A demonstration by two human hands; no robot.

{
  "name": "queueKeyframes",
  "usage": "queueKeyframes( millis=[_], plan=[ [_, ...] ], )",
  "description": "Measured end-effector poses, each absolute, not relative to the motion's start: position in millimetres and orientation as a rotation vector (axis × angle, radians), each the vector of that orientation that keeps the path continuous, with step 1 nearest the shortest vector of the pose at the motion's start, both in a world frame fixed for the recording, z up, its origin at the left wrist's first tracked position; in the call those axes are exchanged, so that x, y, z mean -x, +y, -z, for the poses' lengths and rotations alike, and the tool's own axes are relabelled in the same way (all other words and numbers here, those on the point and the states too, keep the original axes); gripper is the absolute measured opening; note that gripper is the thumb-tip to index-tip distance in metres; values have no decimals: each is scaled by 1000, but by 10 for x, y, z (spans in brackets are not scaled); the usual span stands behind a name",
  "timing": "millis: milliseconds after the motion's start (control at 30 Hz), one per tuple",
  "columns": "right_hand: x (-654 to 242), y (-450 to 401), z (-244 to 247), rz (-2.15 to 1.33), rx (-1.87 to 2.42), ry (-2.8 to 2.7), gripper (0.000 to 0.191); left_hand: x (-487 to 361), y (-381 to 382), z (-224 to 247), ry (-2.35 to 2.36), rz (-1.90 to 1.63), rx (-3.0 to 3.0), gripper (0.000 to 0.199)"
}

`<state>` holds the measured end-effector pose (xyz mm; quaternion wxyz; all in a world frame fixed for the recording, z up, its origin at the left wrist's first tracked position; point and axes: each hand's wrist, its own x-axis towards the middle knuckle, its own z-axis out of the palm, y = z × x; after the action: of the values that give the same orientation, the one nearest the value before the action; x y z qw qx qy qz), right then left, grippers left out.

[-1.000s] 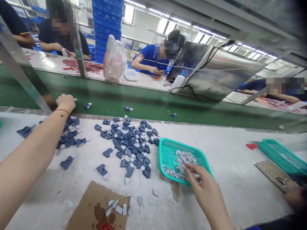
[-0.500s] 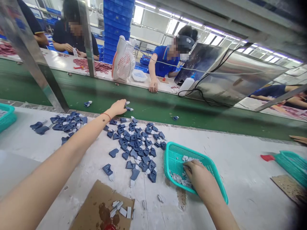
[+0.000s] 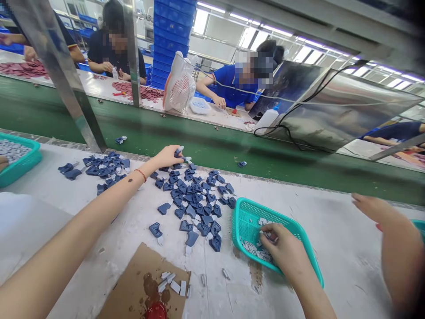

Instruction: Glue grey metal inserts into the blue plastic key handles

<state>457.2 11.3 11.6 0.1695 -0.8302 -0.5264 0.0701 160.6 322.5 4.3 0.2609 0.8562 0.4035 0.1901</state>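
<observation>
My left hand (image 3: 168, 157) reaches out over the near edge of the green belt, closed around dark blue plastic pieces (image 3: 179, 153) with pale tips. Just below it, a loose heap of similar blue pieces (image 3: 191, 195) with white tabs spreads over the white table. My right hand (image 3: 282, 243) is inside a turquoise plastic basket (image 3: 244, 203), fingertips pinched at a small white piece (image 3: 261, 232). Several more white pieces (image 3: 247, 246) lie around the fingers in the basket.
Brown cardboard (image 3: 133, 283) holds white pieces and a red round object (image 3: 156, 311). A smaller blue heap (image 3: 106, 166) lies left, beside another basket (image 3: 33, 155). A metal post (image 3: 86, 119) stands left. Another person's arm (image 3: 395, 235) reaches in from the right. Co-workers sit across the belt (image 3: 212, 150).
My left hand has drawn back slightly towards the heap, still holding blue pieces. My right hand stays in the basket. The co-worker opposite has pulled a hand off the belt; another arm has entered at right.
</observation>
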Motion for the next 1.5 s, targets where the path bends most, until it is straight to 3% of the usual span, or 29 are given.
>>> queueKeyframes(
  millis=[300, 600, 833, 1033, 1233, 1500],
  plan=[
    [-4180, -252, -227, -311, 2022, -1107, 35, -1566, 2789, -28, 985, -568, -2313, 21],
    [-3337, -810, 54, -765, 1991, -1063, 24, -1343, 2257, -237, 1076, -820, -2139, 17],
    [-3228, -927, 272, -879, 2009, -1068, 18, -1102, 1592, -480, 1037, -785, -1985, 22],
    [-3162, -1020, 194, -846, 1995, -1115, 18, -886, 1166, -554, 1047, -588, -1675, 24],
    [-3132, -1145, 231, -701, 2081, -1051, 33, -621, 848, -471, 1027, -464, -1192, 21],
    [-2945, -1146, 203, -461, 2161, -1167, 23, -273, 458, -189, 1026, -412, -935, 30]
  ],
)
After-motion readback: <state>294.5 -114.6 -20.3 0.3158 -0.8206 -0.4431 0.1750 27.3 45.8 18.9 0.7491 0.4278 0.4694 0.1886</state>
